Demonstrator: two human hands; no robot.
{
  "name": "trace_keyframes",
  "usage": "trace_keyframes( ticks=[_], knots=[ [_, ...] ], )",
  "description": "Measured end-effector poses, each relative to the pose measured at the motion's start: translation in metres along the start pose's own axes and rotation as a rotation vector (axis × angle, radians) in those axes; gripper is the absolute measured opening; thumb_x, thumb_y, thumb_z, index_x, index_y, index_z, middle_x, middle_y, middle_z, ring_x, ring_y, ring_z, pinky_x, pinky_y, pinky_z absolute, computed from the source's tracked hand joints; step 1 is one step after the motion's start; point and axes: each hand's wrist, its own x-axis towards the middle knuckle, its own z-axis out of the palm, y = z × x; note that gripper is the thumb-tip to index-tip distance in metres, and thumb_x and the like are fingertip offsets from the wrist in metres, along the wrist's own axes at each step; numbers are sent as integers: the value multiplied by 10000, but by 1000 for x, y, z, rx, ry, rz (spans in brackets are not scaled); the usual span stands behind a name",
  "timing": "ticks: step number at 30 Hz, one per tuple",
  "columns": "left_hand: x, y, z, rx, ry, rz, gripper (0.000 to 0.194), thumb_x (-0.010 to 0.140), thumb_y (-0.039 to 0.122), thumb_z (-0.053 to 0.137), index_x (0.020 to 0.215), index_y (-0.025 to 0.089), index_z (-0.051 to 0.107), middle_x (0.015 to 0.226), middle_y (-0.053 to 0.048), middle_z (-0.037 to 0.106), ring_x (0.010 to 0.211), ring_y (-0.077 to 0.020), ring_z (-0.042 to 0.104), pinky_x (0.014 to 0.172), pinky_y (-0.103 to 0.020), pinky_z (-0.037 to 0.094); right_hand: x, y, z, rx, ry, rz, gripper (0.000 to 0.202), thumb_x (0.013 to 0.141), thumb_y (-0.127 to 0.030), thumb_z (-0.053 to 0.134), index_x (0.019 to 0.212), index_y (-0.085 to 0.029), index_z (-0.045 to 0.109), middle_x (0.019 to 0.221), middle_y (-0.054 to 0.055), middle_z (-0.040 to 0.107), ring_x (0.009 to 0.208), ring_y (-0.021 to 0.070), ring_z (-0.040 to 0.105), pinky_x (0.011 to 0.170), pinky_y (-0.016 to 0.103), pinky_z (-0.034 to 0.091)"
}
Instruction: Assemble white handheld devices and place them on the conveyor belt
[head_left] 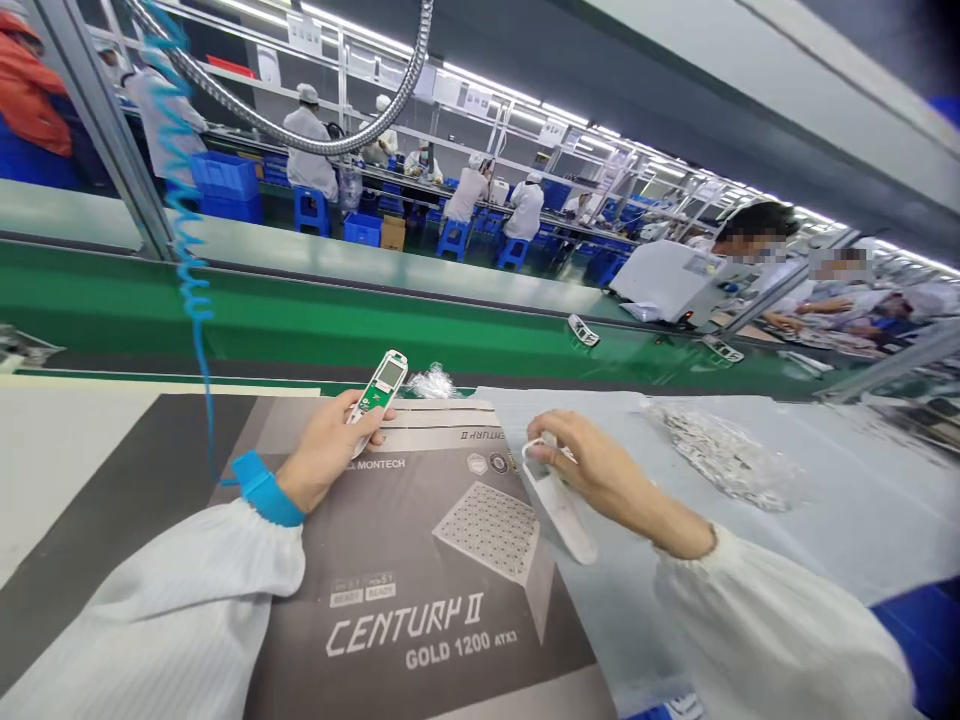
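Observation:
My left hand [324, 447], with a blue strap at its wrist, holds a white remote-like housing [391, 372] that bears a green circuit board and a small grey screen. Its screen end points up and away from me. Farther right, my right hand [581, 460] pinches the upper end of a white elongated cover [562, 515], whose rounded lower end hangs toward me. The two parts are apart. Beneath my hands lies a grey printed box or sheet [420, 560]. Crumpled clear plastic [433, 382] rests just beyond the housing.
A green conveyor [375, 315] runs across ahead, carrying white parts [583, 331]. At right, a clear bag of small parts [724, 455] lies on a pale sheet [817, 500]. A coiled blue cord [184, 200] hangs at left. People sit at benches beyond.

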Motion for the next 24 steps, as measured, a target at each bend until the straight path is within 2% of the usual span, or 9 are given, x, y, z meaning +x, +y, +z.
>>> trace_keyframes(
  ticks=[2,4,7,9,11,13,16,19,24],
  knots=[
    [0,1,1,-1,6,10,483,733,535,710,1006,150,611,1007,-81,697,615,-95,530,586,-249,434,15,-13,-4,194,-2,87,232,979,-434,412,991,-243,543,893,34,687,712,188,578,703,354,440],
    [2,-1,2,29,28,29,503,812,602,596,1048,158,614,994,-79,701,614,-106,539,592,-260,446,33,-29,2,416,-6,197,214,977,-420,411,1024,-235,506,810,18,675,617,166,560,636,334,451],
    [5,-7,-1,159,62,116,506,900,589,464,1180,191,606,1008,-68,707,718,-155,603,673,-294,477,61,-54,29,831,7,290,224,926,-385,529,1069,-212,529,782,14,638,642,157,588,630,316,507],
    [6,-11,-3,303,79,222,430,899,498,527,1215,219,612,1092,-57,699,909,-196,632,812,-321,480,75,-66,53,1127,-9,280,265,869,-397,630,1039,-199,580,787,10,618,672,140,593,679,306,537],
    [5,-15,-4,434,83,305,353,874,406,595,1174,226,644,1181,-49,678,1072,-224,605,940,-342,444,83,-73,76,1344,-49,208,303,809,-436,710,961,-189,623,787,5,616,701,124,591,750,296,537],
    [4,-17,-3,498,76,332,307,861,353,619,1137,225,662,1217,-44,668,1123,-231,590,993,-352,420,85,-74,93,1444,-67,136,348,760,-473,759,916,-184,642,765,-4,624,721,117,588,794,287,519],
    [4,-19,0,482,69,311,298,858,335,628,1133,225,659,1208,-40,671,1107,-226,601,988,-351,429,84,-72,106,1480,-33,110,364,750,-488,769,911,-182,658,742,-10,640,722,116,592,798,281,500],
    [4,-19,2,420,59,282,307,863,355,627,1139,224,643,1161,-35,685,1066,-222,620,955,-345,453,83,-70,108,1522,-11,110,350,764,-480,762,936,-189,672,748,-12,652,716,111,595,784,269,492],
    [3,-18,6,398,31,301,310,875,363,626,1152,224,631,1178,-37,678,1088,-216,620,966,-331,460,81,-74,107,1551,-6,123,412,697,-499,806,942,-185,698,768,2,669,699,126,590,746,276,490]
  ],
)
